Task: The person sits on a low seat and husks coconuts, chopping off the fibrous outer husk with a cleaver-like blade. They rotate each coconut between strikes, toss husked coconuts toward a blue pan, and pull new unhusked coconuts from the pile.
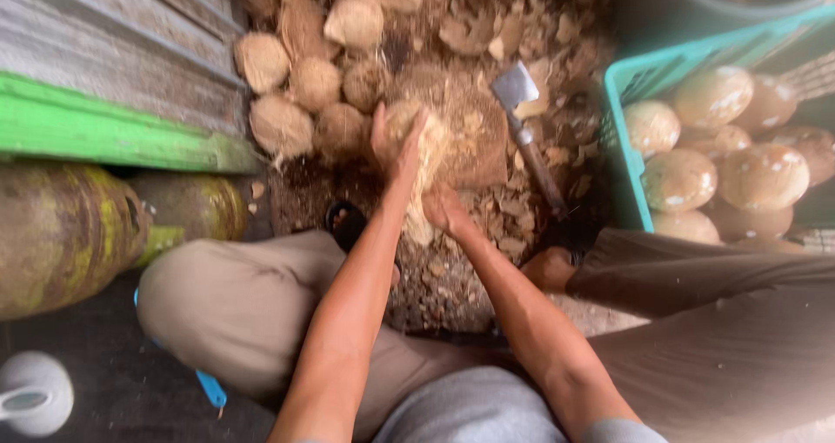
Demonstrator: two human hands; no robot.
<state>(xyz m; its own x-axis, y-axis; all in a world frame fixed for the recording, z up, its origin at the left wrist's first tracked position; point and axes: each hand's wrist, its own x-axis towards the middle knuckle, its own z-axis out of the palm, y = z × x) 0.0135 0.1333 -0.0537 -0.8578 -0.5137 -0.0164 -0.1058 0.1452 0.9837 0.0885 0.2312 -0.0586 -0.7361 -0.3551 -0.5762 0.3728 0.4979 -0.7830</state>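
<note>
Husk scraps and brown fibre cover the dirt floor point(452, 269) where the person sits with knees spread, grey-brown trousers on both sides of the work. At the centre of the view stands a chopping stump point(474, 143), its top littered with shreds. The left hand point(393, 143) is clasped around a half-husked coconut point(407, 119) held on the stump at about twelve o'clock from the knees, fingers curled over its near side. The right hand point(445, 210), just below it at six o'clock, is closed on a pale strip of husk fibre point(426, 178) that runs up to the coconut; the fibre hides most of the fingertips.

At one o'clock from the coconut a cleaver point(526, 126) lies on the debris, its blade pointing away and its dark handle slanting toward the right knee. At eleven o'clock a heap of unhusked coconuts point(300, 95) rests against a weathered wall with a green plank point(104, 134). At three o'clock a turquoise plastic crate point(622, 139) holds peeled coconuts point(713, 160), smooth and tan. At nine o'clock a worn green gas cylinder point(70, 234) lies on its side, and a white cup point(33, 395) sits at seven o'clock near the bottom left corner.
</note>
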